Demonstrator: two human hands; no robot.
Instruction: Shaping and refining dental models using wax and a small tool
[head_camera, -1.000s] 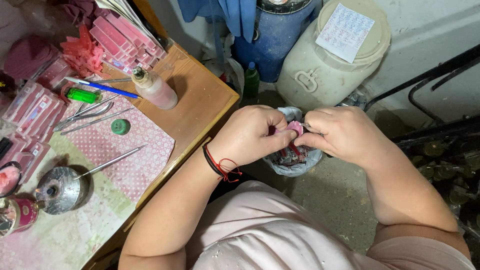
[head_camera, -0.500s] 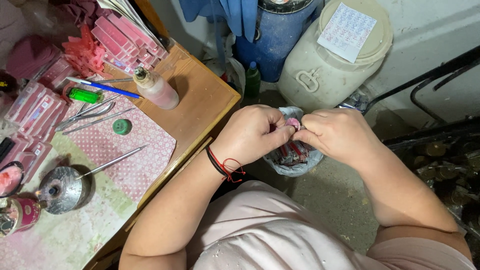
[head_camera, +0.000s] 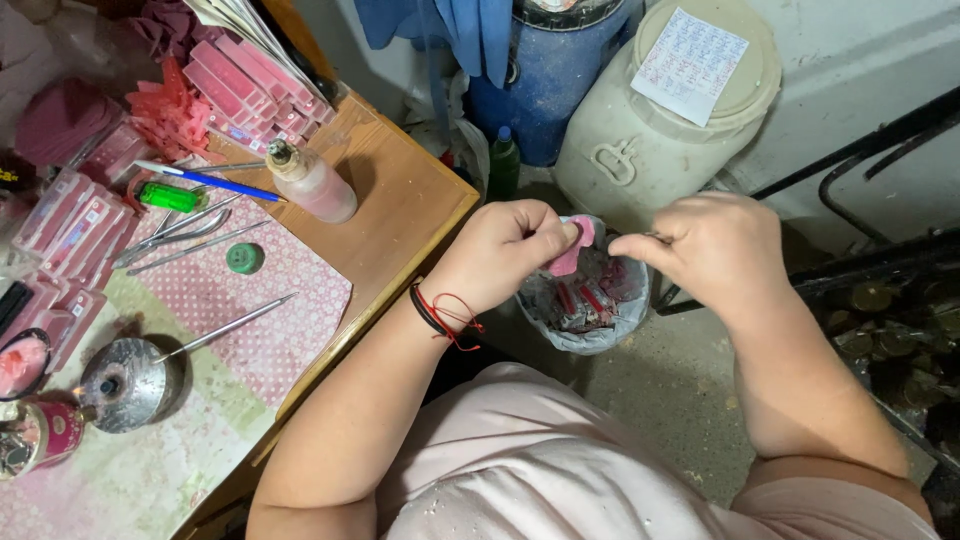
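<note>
My left hand (head_camera: 505, 255) pinches a small pink wax-like piece (head_camera: 570, 250) over a bag-lined waste bin (head_camera: 590, 300) on the floor, which holds pink and red scraps. My right hand (head_camera: 705, 250) is closed a little to the right of the pink piece, its fingertips gripping something thin that I cannot make out. A black and red cord bracelet (head_camera: 440, 312) sits on my left wrist. Both hands hover beside the corner of the wooden table (head_camera: 400, 200).
The table carries a plastic bottle of pink liquid (head_camera: 312, 182), a blue pen (head_camera: 210, 181), metal tools (head_camera: 180, 232), a small metal burner (head_camera: 125, 382), a green cap (head_camera: 243, 258) and pink trays (head_camera: 250, 85). A white drum (head_camera: 665, 120) and blue drum (head_camera: 555, 75) stand behind the bin.
My hands have drawn apart over the bin. The pink piece now shows in my left fingers, and my right hand has shifted rightward.
</note>
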